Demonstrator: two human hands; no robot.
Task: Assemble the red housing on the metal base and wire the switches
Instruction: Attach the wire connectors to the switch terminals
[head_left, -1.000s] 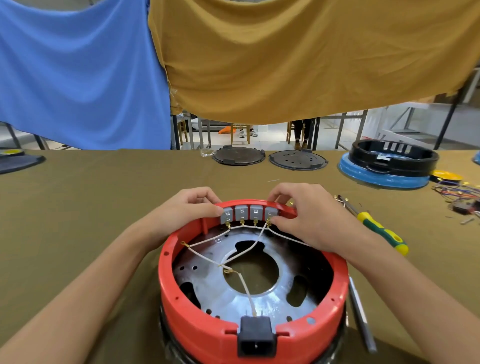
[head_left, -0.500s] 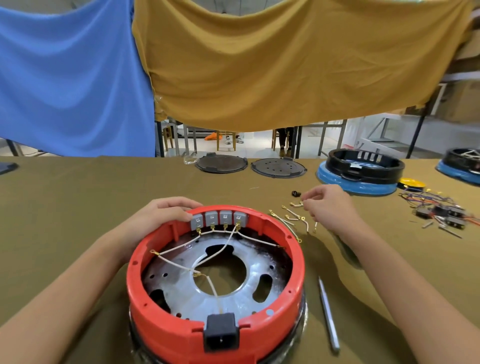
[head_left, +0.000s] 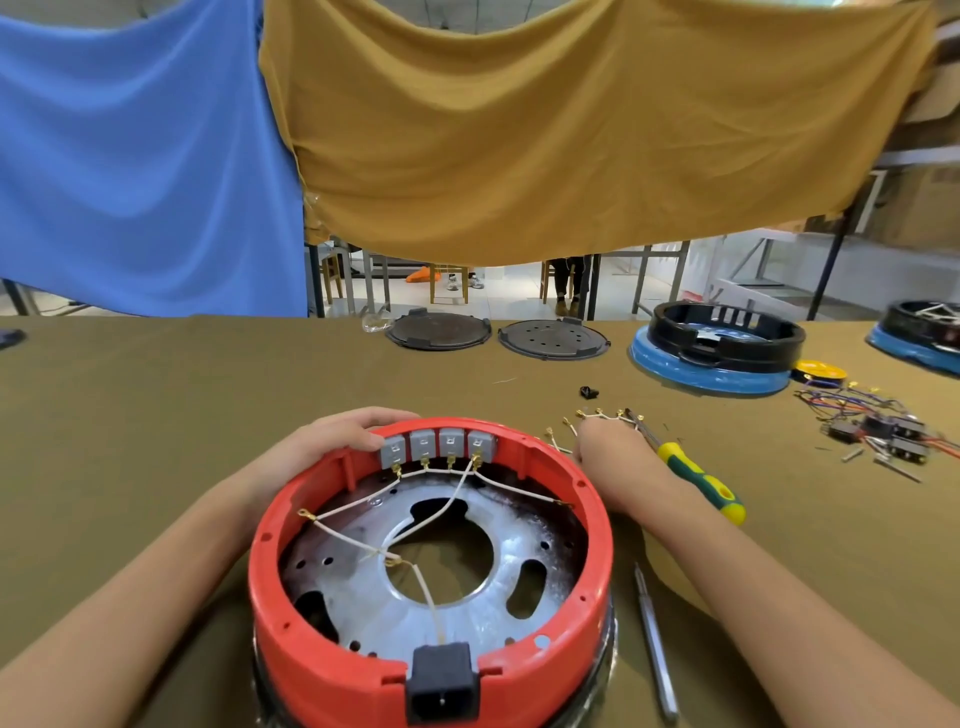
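Observation:
The red housing sits on the metal base right in front of me. Several grey switches line its far inner wall. White wires run from them across the base toward a black power socket in the near wall. My left hand grips the far-left rim beside the leftmost switch. My right hand is on the table just right of the housing, fingers curled down onto loose white wires with gold terminals. Its fingertips are hidden.
A green-and-yellow screwdriver lies beside my right wrist, a thin metal tool nearer me. Further back are a small black part, two dark round plates, a black housing on a blue base, and spare switches with coloured wires.
My right hand left the switches and moved right onto the loose wires on the table. My left hand has stayed on the housing rim. The view shifted a little.

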